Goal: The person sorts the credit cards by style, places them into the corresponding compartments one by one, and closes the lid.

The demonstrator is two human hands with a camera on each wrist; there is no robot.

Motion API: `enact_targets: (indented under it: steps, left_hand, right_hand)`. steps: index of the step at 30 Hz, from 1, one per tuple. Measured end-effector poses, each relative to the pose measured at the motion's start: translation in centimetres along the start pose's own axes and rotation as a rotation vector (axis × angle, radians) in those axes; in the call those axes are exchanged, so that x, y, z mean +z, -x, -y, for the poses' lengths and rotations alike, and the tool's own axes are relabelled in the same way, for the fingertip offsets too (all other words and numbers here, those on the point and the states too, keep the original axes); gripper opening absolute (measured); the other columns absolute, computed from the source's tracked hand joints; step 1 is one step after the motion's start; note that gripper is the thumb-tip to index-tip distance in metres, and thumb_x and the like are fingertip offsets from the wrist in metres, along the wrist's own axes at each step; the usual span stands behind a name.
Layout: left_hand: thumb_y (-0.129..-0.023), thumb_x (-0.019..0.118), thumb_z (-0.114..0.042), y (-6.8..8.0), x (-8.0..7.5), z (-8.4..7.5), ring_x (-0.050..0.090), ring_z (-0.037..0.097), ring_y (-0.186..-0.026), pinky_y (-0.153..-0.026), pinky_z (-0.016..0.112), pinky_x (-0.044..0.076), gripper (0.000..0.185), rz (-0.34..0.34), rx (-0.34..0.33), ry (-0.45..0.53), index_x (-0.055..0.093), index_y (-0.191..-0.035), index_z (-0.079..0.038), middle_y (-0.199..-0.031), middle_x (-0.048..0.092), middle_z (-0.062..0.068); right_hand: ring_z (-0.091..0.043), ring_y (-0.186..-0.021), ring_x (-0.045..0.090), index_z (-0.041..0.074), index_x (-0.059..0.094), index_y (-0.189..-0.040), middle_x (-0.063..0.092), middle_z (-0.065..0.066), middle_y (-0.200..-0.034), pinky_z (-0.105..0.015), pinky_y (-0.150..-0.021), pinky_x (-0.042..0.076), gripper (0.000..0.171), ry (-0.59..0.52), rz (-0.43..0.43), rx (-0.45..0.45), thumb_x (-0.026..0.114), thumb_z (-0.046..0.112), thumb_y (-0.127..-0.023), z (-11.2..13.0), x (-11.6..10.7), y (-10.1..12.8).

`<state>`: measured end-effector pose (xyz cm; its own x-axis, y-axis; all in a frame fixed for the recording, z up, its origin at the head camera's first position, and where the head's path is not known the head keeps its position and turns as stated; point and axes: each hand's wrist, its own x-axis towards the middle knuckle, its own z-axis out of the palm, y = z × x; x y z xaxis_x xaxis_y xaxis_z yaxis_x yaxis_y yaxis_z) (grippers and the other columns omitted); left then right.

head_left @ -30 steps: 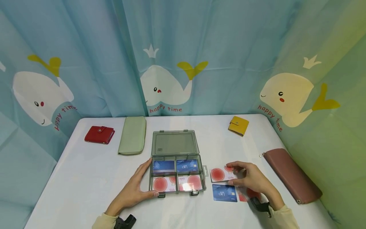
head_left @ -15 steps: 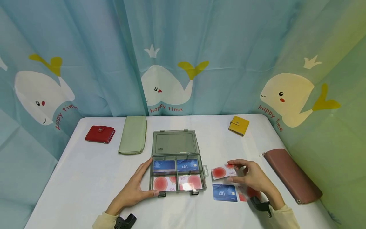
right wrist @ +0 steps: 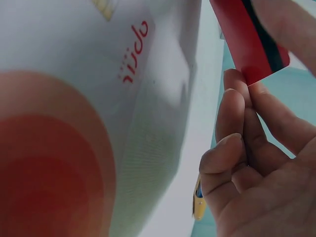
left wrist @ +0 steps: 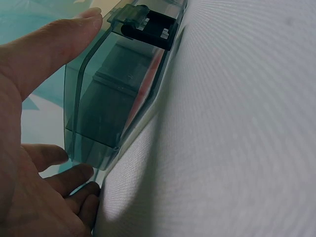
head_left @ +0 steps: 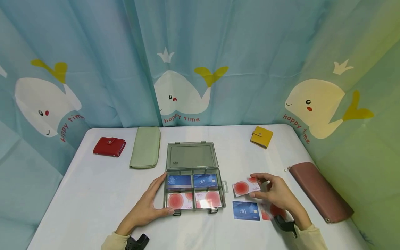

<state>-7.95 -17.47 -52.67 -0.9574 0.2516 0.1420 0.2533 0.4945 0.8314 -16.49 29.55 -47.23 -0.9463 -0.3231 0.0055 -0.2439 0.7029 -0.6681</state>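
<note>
From the head camera, a white table [head_left: 93,194] stands before a blue curtain [head_left: 103,62] printed with whales. Near the middle of the table lies an open grey box [head_left: 193,180], its lid folded back on the far side. Its four compartments hold cards: blue ones in the far two, white ones with red circles in the near two. The left hand [head_left: 147,205] lies flat on the table against the box's left wall, fingers straight and close together along that wall, thumb reaching round the near left corner. Just right of the box, the right hand [head_left: 276,194] pinches a white card with a red circle [head_left: 246,187] between thumb and fingertips, tilted and lifted a little off the table. Near it, on the table, lies a blue card [head_left: 246,210], and another red-and-white card [head_left: 271,211] shows partly under the right hand. A brown wallet [head_left: 320,192] lies at the right edge, a yellow purse [head_left: 261,136] at the far right, a green wallet [head_left: 145,147] and a red purse [head_left: 109,146] at the far left.

From the left wrist, the left hand [left wrist: 29,123] has its thumb along the box [left wrist: 113,98] near the latch, the other fingers relaxed at its lower corner.

From the right wrist, the right hand [right wrist: 256,173] grips the card's [right wrist: 249,42] red, dark-striped back at its corner, the fingers curled together below it. Another card [right wrist: 74,138] fills the left, blurred.
</note>
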Motion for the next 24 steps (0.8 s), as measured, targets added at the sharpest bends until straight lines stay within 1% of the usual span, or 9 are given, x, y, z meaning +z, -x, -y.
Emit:
enact_targets:
  steps: [8,11,16,19,24]
  left_hand:
    - [-0.075,0.096,-0.038,0.0,0.0,0.1,0.037,0.045,-0.152,-0.115,0.075,0.035,0.121,0.000,-0.001,-0.003,0.025,-0.170,-0.014,-0.169,0.036,0.015]
    - [-0.075,0.096,-0.038,0.0,0.0,0.1,0.038,0.045,-0.152,-0.114,0.075,0.035,0.122,-0.001,0.000,-0.001,0.025,-0.170,-0.014,-0.169,0.036,0.016]
    - [-0.074,0.096,-0.037,0.0,-0.1,0.0,0.038,0.045,-0.152,-0.114,0.075,0.036,0.121,-0.003,0.007,0.002,0.025,-0.170,-0.012,-0.169,0.036,0.017]
    - [-0.074,0.096,-0.037,0.0,-0.1,0.0,0.038,0.046,-0.152,-0.114,0.076,0.036,0.121,-0.004,0.007,0.005,0.026,-0.169,-0.011,-0.168,0.037,0.018]
    - [-0.074,0.096,-0.039,0.0,-0.1,-0.1,0.038,0.047,-0.152,-0.114,0.076,0.036,0.121,-0.001,-0.004,0.010,0.026,-0.169,-0.011,-0.168,0.036,0.019]
  right_hand:
    - [-0.018,-0.087,0.057,0.010,0.075,-0.126,0.068,-0.001,-0.100,-0.022,-0.070,0.048,0.064,0.013,-0.012,0.014,0.101,0.027,-0.070,0.0,0.0,-0.2]
    - [-0.018,-0.085,0.057,0.010,0.075,-0.123,0.067,-0.001,-0.097,-0.023,-0.070,0.049,0.064,0.003,-0.039,-0.007,0.103,0.023,-0.067,0.4,0.3,-0.3]
    - [-0.019,-0.081,0.056,0.012,0.075,-0.119,0.065,0.001,-0.093,-0.024,-0.068,0.049,0.064,-0.032,-0.103,-0.075,0.104,0.019,-0.063,1.3,1.0,-0.7]
    - [-0.020,-0.079,0.055,0.011,0.074,-0.118,0.065,0.000,-0.093,-0.023,-0.067,0.048,0.064,-0.057,-0.133,-0.109,0.105,0.016,-0.062,2.1,1.3,-1.1]
    - [-0.020,-0.081,0.055,0.010,0.074,-0.118,0.067,-0.001,-0.094,-0.023,-0.066,0.047,0.064,-0.069,-0.186,-0.129,0.105,0.014,-0.062,3.2,1.2,-1.6]
